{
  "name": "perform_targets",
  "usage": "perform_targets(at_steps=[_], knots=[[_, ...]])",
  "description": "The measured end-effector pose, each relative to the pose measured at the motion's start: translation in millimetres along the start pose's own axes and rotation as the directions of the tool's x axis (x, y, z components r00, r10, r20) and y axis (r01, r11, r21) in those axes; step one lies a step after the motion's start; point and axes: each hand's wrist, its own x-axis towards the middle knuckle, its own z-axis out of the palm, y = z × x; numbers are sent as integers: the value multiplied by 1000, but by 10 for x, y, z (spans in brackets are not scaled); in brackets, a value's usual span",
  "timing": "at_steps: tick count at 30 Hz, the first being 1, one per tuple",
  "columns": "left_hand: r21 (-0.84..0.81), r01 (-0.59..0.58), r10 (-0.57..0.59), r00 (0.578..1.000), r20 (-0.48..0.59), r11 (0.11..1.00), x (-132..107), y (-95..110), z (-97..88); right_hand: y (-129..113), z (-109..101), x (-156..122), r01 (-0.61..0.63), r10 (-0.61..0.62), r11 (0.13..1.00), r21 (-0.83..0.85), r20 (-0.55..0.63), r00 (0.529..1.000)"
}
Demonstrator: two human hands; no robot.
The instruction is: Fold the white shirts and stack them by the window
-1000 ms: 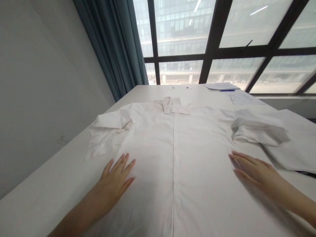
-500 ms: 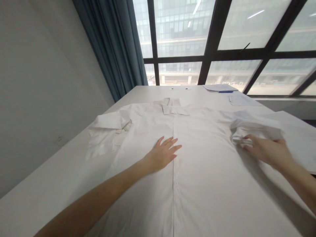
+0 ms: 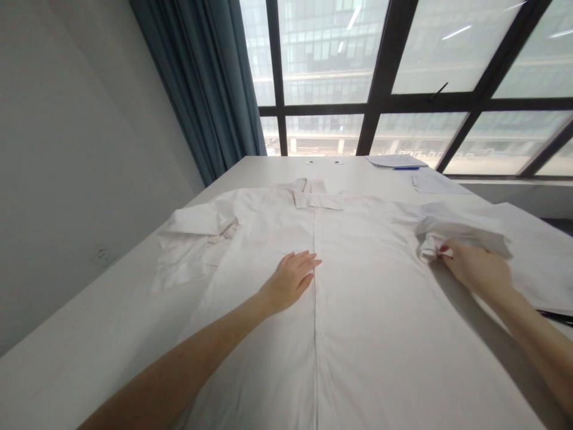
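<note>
A white button-front shirt (image 3: 371,310) lies spread face up on the white table, its collar (image 3: 317,200) at the far end. My left hand (image 3: 289,280) rests flat on the shirt's front beside the middle placket, palm down, holding nothing. At the right side, my right hand (image 3: 478,269) pinches the shirt's fabric near the underarm, where the right-hand sleeve (image 3: 465,230) is bunched and raised. The fingertips are partly hidden in the folds. Over on the left, the other sleeve (image 3: 192,221) lies bent and creased.
The white table (image 3: 264,170) runs back toward a large window (image 3: 326,54). Papers (image 3: 396,160) and a blue pen (image 3: 406,168) lie at its far right. A blue curtain (image 3: 206,83) and a grey wall (image 3: 80,149) with a socket (image 3: 104,257) stand on the left.
My right hand has shifted slightly left and closed on the sleeve fabric near the underarm. The fingers of my left hand have drawn closer together on the shirt. The shirt lies nearly the same.
</note>
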Motion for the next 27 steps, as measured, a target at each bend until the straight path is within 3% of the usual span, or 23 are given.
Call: perform_targets(at_steps=[5,8,12,15,17,19,20,22,23,24,27], knots=[[1,-21,21,1000,-2,1000,-15,3,7,-93,-69,-37,-37,37,999,-1,8,999],[-6,-19,19,1000,-17,1000,-18,1,15,-73,-227,-24,-171,170,985,27,24,985],[-54,-22,19,998,-54,998,-13,-13,15,69,-522,80,-440,448,894,88,-128,885],[-145,-20,4,994,-105,989,-1,-30,3,120,-703,181,-445,492,870,211,-329,806],[-245,0,-41,986,-161,970,10,-50,-5,30,-781,213,-291,390,917,273,-453,802],[-363,41,-128,967,-219,931,19,-79,-8,-187,-836,185,28,118,963,268,-512,851],[-424,67,-184,953,-242,903,22,-98,-5,-336,-859,146,239,-84,937,255,-499,863],[-541,116,-300,916,-265,833,24,-140,8,-661,-902,34,590,-470,745,310,-384,795],[-592,131,-349,897,-271,795,23,-161,17,-811,-920,-26,646,-577,647,405,-295,762],[-634,136,-387,880,-275,761,22,-179,26,-936,-933,-80,626,-620,603,496,-203,758],[-695,129,-424,864,-272,707,19,-198,41,-1094,-906,-145,521,-590,604,603,-101,801]])
